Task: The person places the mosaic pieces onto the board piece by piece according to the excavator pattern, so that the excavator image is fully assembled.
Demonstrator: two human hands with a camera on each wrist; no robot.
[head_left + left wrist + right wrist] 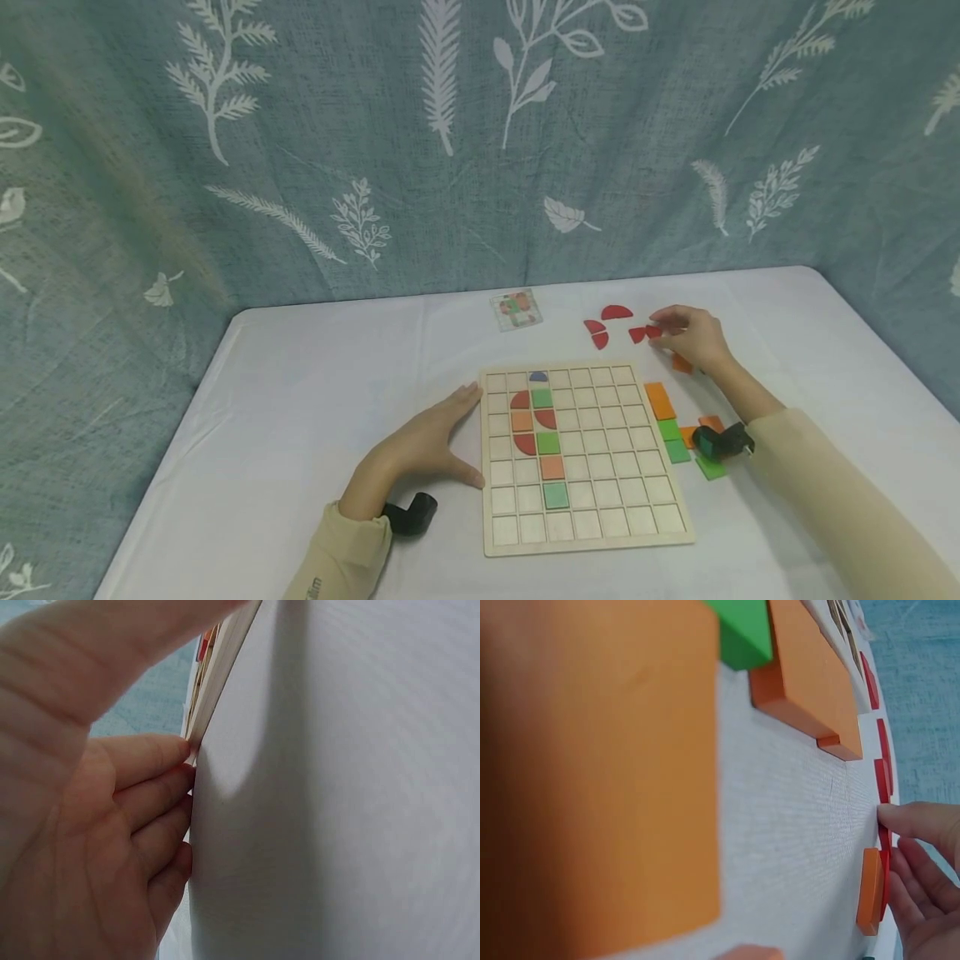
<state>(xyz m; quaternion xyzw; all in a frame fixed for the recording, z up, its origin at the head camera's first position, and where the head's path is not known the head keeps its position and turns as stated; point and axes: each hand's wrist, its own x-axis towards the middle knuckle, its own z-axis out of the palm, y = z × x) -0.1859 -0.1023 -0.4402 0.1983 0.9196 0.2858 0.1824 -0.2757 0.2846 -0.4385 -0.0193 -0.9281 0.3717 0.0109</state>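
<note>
The left hand (431, 437) lies spread at the left side of the wooden grid board (615, 467), thumb and fingertips apart and touching its edge. The right hand (693, 337), well apart from the left one and beyond the board's far right corner, pinches a red wedge (654, 332) at the tabletop between thumb and forefinger. Another red wedge (637, 335) is just beside it, with a red half-disc (617, 312) and two more red wedges (597, 333) farther left. An orange block (682, 363) lies near the right wrist.

On the board, a blue half-disc (538, 377) sits in the far row; below it come red quarter-discs (526, 444), orange squares (552, 467) and green squares (556, 496). Along the board's right side lie an orange rectangle (660, 401) and loose green and orange tiles (678, 451), partly covered by the black wrist camera (723, 442). A patterned card (516, 309) rests near the far edge of the white-covered table (337, 367), before a blue-green leaf-print curtain (465, 225).
</note>
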